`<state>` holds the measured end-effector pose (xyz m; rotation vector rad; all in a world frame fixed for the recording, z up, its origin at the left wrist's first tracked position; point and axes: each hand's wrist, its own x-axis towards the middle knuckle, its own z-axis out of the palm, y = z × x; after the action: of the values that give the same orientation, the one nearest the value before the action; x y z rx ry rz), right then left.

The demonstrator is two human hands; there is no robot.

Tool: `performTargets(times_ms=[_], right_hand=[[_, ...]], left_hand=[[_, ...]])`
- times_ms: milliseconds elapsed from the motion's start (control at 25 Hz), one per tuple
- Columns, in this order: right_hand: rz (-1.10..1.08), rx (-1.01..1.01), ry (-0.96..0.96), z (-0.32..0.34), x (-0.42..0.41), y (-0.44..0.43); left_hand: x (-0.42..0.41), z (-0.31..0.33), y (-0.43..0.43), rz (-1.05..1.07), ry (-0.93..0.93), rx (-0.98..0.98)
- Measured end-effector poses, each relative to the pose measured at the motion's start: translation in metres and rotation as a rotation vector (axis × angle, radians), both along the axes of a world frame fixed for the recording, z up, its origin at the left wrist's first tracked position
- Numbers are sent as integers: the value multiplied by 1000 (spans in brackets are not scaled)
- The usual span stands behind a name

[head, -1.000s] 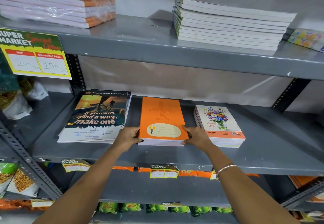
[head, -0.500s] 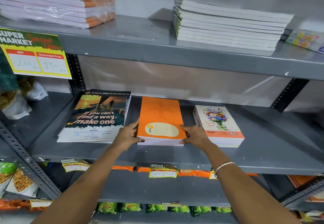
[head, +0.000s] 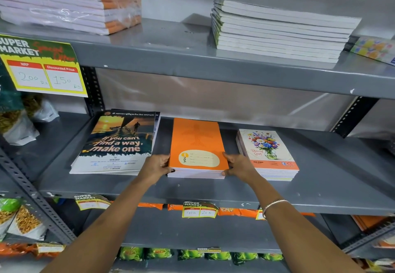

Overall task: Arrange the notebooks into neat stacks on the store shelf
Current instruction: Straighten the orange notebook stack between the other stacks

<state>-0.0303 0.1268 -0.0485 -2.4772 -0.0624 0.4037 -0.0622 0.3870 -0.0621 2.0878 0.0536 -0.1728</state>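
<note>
From the head camera, both bare forearms reach up to the grey metal middle shelf, where the left hand and right hand curl around the near corners of the stack of orange-covered paper notebooks, thumbs below its edge, clasping it from both sides. Its top cover reads "you"; just left lies a glossy poster-cover notebook stack saying "If you can't find a way, make one", and right a floral-cover notebook stack. A yellow "SUPER MARKET" price card reads 200 and 150.

A shop: grey metal shelves carry "Super Market" price tags, stacked notebooks, snack packets.
</note>
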Motion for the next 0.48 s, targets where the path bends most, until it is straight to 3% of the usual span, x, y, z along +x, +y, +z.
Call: performTargets(times_ms=[200,280,480], right_hand=[[23,0,8,0,-1,-1],[14,63,30,0,-2,-3],[-75,252,81,-4,0,-7]], left_hand=[[-1,2,-1,-11,-8,0],[-2,4,0,-50,20,-41],[1,3,3,-41,3,65]])
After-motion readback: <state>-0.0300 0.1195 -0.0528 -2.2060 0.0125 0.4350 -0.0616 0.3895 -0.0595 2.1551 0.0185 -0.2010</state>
